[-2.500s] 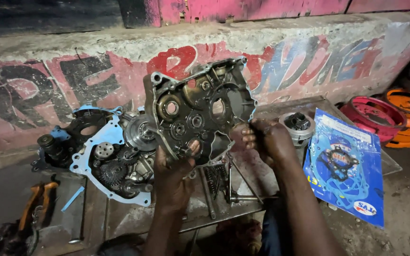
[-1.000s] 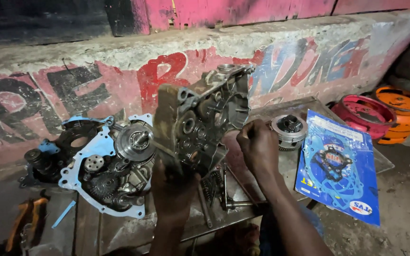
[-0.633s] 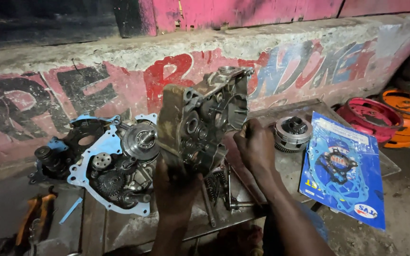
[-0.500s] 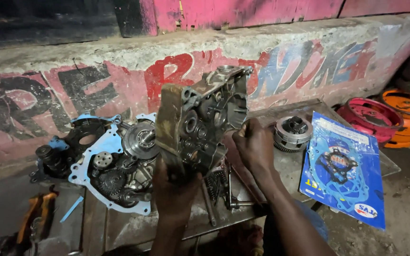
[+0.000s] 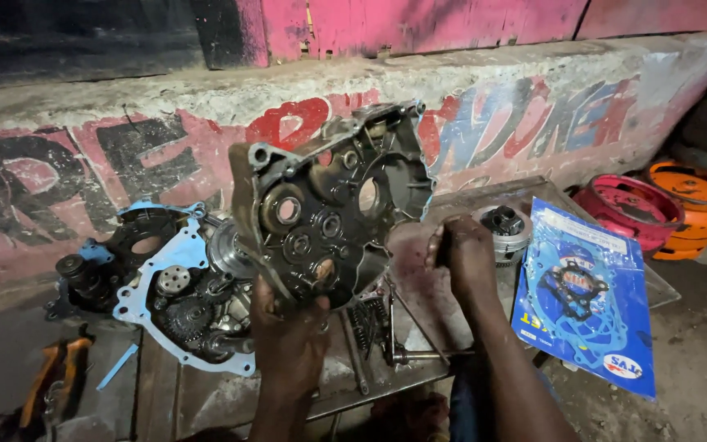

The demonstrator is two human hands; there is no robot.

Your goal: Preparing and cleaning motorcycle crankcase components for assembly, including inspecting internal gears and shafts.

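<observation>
My left hand (image 5: pixel 288 336) grips the lower edge of a dirty metal engine crankcase half (image 5: pixel 333 200) and holds it upright above the metal tray (image 5: pixel 231 393), its inner side with bearing holes facing me. My right hand (image 5: pixel 464 254) is closed around a small dark tool or part just right of the case, apart from it. What it holds is too dark to name. To the left lies the other engine half (image 5: pixel 182 295) with gears showing and a blue gasket on its rim.
A blue gasket-set packet (image 5: pixel 587 299) leans at the right, a round engine part (image 5: pixel 502 227) behind it. Red and orange rings (image 5: pixel 664 209) lie far right. Orange-handled pliers (image 5: pixel 59 372) lie at lower left. A painted concrete ledge (image 5: pixel 165 98) runs behind.
The crankcase half has been turned from edge-on back to facing me. My right hand has come off it and now hovers to its right.
</observation>
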